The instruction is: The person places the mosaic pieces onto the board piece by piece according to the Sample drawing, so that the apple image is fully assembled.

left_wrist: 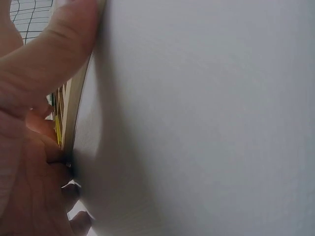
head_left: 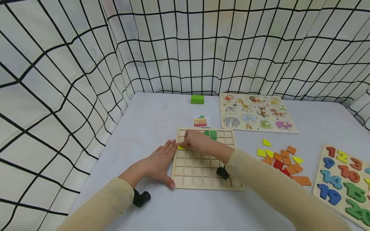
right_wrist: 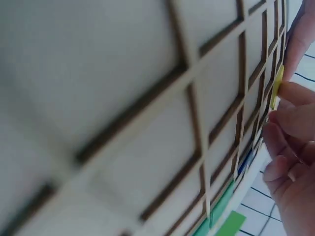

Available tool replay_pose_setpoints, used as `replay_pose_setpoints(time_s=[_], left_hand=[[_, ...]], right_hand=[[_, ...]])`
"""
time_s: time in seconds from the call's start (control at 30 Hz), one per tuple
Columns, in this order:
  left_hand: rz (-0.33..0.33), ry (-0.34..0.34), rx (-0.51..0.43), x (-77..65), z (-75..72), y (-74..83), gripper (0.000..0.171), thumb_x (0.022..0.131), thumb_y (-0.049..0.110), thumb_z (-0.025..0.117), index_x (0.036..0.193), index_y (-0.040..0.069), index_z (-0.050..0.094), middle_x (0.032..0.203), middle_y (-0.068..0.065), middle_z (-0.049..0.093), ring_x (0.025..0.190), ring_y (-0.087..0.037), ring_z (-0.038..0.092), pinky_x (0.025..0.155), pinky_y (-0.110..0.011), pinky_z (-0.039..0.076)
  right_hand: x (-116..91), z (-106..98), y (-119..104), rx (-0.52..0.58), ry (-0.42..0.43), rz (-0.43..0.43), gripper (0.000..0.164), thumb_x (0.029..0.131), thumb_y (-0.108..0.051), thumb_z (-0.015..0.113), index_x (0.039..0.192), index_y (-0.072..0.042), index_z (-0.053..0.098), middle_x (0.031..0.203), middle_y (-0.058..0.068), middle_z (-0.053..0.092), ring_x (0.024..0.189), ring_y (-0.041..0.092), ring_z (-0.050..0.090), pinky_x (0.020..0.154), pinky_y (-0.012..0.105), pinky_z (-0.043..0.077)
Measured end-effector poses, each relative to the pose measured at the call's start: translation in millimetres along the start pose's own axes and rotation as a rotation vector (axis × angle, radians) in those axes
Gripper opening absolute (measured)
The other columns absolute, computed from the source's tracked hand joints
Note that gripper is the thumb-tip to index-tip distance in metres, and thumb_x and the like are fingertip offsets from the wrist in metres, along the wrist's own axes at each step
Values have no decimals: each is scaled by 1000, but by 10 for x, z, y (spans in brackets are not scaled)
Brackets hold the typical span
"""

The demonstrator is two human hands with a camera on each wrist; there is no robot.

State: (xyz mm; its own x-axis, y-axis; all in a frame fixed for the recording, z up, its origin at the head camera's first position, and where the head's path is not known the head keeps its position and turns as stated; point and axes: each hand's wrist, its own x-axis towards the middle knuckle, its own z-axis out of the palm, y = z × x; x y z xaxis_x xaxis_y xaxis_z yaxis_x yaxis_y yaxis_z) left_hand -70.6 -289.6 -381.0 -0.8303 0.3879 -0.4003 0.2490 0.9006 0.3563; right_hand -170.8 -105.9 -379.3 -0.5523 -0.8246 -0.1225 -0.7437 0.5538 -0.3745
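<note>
A wooden grid board lies on the white table. My left hand rests along its left edge, fingers straight and thumb spread towards the near corner. Over the board's upper left part, my right hand holds a yellow tile by its fingertips at the leftmost column. In the right wrist view the yellow tile stands at the board's edge against the fingertips, close to the left hand. Green tiles sit in the top rows, partly hidden by the right hand.
Loose orange tiles, with red and yellow ones, lie right of the board. Behind it are a small pattern card and a green block. An animal puzzle and a number puzzle lie to the right. Black netting surrounds the table.
</note>
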Motion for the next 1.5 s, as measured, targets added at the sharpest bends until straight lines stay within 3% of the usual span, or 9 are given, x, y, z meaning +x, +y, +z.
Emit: replay_pose_setpoints(time_s=[0.13,0.27,0.43,0.6,0.8,1.0,1.2,1.37,1.5], left_hand=[[-6,1,3,-3,2,-8,143,66,57,91,160,-9,6,171,-24,-1,160,-40,-2,129,-60,10],[-11,3,1,-5,-1,-2,143,66,56,92,161,-8,6,171,-24,-2,160,-39,-2,129,-60,9],[-17,0,7,4,-12,25,143,66,56,92,161,-7,6,172,-23,-1,160,-38,-2,129,-59,9],[-30,-7,18,-3,-40,44,143,66,56,92,161,-7,6,172,-22,-2,161,-38,-2,129,-58,8],[-35,-5,13,-29,-56,37,143,66,55,92,161,-8,6,171,-24,-2,160,-39,-1,129,-60,9],[-29,4,3,-25,-28,8,143,65,55,92,161,-8,6,171,-24,-2,160,-40,-1,128,-61,9],[-23,5,-10,-12,4,11,143,66,54,93,161,-8,6,171,-24,-2,160,-40,-1,128,-61,9],[-19,0,-9,6,15,19,144,65,55,93,161,-8,6,171,-24,-2,160,-40,-1,128,-61,9],[-22,-2,-2,23,12,34,144,65,55,92,161,-7,5,171,-24,-2,160,-39,-2,128,-60,8]], right_hand=[[-166,-71,72,-72,-6,-34,37,100,-1,60,131,-18,72,117,12,62,99,21,56,90,32,54],[-386,-207,265,-19,57,-24,32,100,1,61,124,-13,76,112,10,65,95,19,59,85,31,54],[-841,-402,670,82,119,70,24,98,0,64,117,-6,77,110,9,72,97,22,67,82,34,58],[-1354,-487,1142,99,170,193,21,97,-1,66,115,-3,76,110,11,77,101,27,70,87,43,61],[-1773,-456,1426,129,115,335,22,93,-9,73,114,-3,76,107,9,77,99,25,69,88,45,61],[-1869,-359,1434,142,46,399,30,88,-22,81,112,-3,76,105,8,73,95,22,64,85,41,61],[-1861,-308,1400,93,55,386,22,85,-16,83,102,-6,73,96,4,69,90,21,61,85,42,60],[-1788,-295,1312,106,119,364,17,86,-9,81,90,-13,65,83,-2,61,83,18,55,76,32,54],[-1567,-320,1126,127,206,274,16,88,-6,79,89,-13,65,85,-1,64,83,17,58,77,35,55]])
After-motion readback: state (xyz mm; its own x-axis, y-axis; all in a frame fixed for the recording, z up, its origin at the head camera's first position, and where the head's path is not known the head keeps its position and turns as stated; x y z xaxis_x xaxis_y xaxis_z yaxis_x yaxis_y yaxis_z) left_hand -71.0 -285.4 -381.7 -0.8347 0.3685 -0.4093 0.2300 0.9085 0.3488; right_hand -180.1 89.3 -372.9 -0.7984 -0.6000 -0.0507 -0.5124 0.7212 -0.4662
